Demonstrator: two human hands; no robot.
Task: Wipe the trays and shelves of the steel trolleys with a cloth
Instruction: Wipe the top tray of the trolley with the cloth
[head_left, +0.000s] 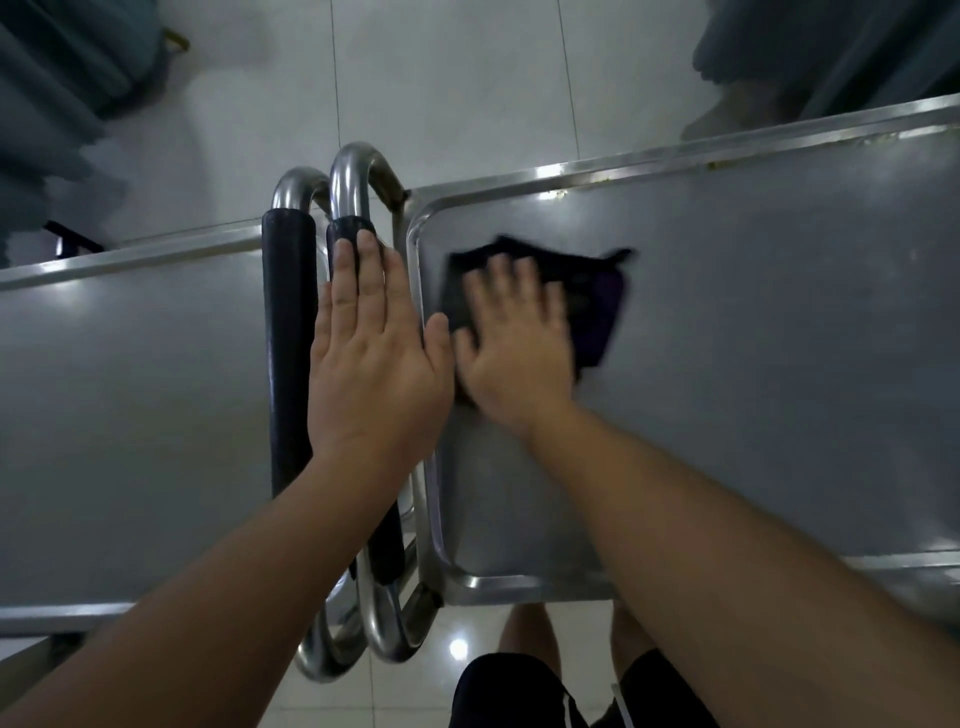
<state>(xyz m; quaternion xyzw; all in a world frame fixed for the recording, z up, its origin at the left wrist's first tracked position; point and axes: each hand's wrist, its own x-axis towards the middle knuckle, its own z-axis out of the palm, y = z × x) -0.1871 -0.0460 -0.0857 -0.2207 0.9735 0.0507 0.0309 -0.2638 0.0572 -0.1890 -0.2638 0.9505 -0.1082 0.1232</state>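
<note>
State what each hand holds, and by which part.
Nothing is gripped. The right hand presses flat on the dark cloth's near-left part; the left hand lies flat on the padded handle.

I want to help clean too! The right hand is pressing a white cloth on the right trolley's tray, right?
Not quite: the cloth is black, not white, as the head view shows. The right hand does press it flat on the right trolley's tray.

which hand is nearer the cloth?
Right. The right hand lies flat on the dark cloth, pressing it onto the right trolley's tray. The left hand rests on the padded handle just beside that tray, off the cloth.
</note>
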